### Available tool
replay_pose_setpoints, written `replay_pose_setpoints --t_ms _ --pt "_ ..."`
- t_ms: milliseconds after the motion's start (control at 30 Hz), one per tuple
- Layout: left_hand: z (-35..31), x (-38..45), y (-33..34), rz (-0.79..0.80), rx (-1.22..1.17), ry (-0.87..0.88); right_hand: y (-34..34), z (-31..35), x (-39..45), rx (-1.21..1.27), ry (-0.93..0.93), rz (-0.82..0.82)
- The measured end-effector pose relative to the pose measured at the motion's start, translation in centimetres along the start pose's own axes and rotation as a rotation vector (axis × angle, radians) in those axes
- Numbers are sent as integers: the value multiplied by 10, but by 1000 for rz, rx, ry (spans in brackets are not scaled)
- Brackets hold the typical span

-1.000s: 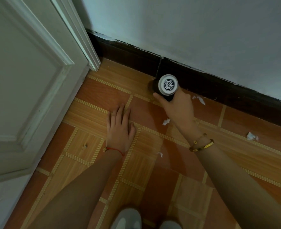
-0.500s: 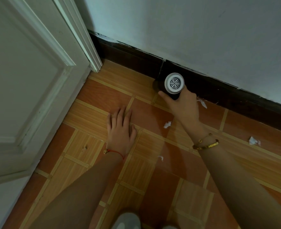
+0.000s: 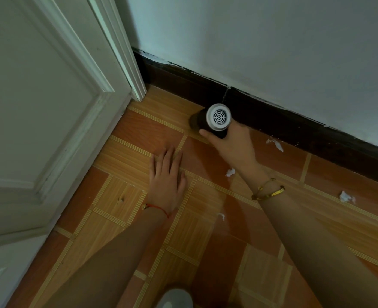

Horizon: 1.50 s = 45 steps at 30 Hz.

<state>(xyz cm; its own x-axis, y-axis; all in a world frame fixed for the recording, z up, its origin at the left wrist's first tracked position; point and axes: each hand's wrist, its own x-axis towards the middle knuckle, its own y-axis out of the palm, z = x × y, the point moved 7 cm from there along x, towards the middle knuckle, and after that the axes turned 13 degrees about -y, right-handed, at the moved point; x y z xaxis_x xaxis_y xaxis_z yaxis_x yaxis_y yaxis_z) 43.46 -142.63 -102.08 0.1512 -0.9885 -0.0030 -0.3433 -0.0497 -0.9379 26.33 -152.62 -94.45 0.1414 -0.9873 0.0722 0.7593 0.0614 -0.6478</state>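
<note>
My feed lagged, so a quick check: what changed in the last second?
The right hand, gripping the vacuum, slid it a little left along the baseboard, toward the door. Nothing was taken hold of or let go. The left hand stayed flat on the floor, and the paper scraps lie where they were.

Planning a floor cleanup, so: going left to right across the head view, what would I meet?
White panelled door → left hand → black handheld device with round white grille → long torn white paper scrap → crumpled white paper scrap, farthest right.
</note>
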Motion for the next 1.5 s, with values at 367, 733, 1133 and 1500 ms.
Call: replay_pose_setpoints --t_ms 367,733,1133,1500 --pt "50 6 -16 -51 99 -130 43 42 54 -111 -95 33" --pt "50 6 -18 -102 101 -129 74 59 82 -94 -222 150" --pt "50 7 -20 -108 91 -131 91 66 91 45 -190 138" --pt "51 7 -17 -106 92 -128 42 23 37 4 -89 -38"
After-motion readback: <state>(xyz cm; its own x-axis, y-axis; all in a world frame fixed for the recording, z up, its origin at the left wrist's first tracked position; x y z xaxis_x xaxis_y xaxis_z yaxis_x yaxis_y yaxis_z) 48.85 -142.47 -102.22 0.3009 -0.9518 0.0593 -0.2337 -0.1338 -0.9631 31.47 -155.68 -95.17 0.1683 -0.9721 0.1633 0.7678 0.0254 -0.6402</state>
